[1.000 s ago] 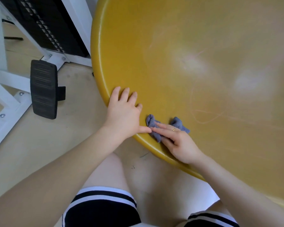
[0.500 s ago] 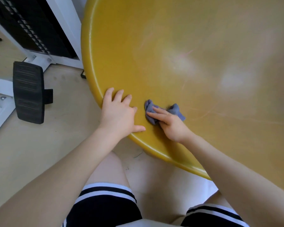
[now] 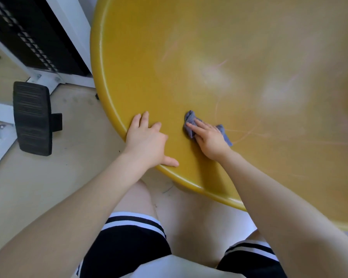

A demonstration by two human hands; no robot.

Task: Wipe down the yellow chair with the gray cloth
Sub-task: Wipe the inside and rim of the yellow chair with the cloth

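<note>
Yellow chair (image 3: 219,57): broad, smooth, rounded yellow face fills the upper right of the head view; its curved rim sweeps from top centre down the left side and round toward lower right. Faint pale scratches and two soft glare patches across it.

Gray cloth (image 3: 189,125): bunched small, lying on the yellow face near the lower-left rim, well inside the edge. Long axis runs upper left to lower right, one crumpled end showing past the fingertips, the other tail showing beyond the knuckles at right.

Right hand (image 3: 208,138): flat on the cloth, fingers straight and pointing upper left, pressing it down against the chair (no curl round the fabric, so the grip is released, a flat press only).

Left hand (image 3: 148,141): spread flat on the chair just beside the rim, fingers extended up, thumb lying along the near edge. Grip released; holds nothing. Apart from the cloth, bare yellow between them.

Room: wide bare yellow face above and right of the cloth. Rim lies close below and left.

Off the chair, left: beige floor (image 3: 72,157), a black ribbed pedal (image 3: 33,118), a white frame (image 3: 72,23) with dark panels. Black shorts with white stripes (image 3: 127,247) at bottom.
</note>
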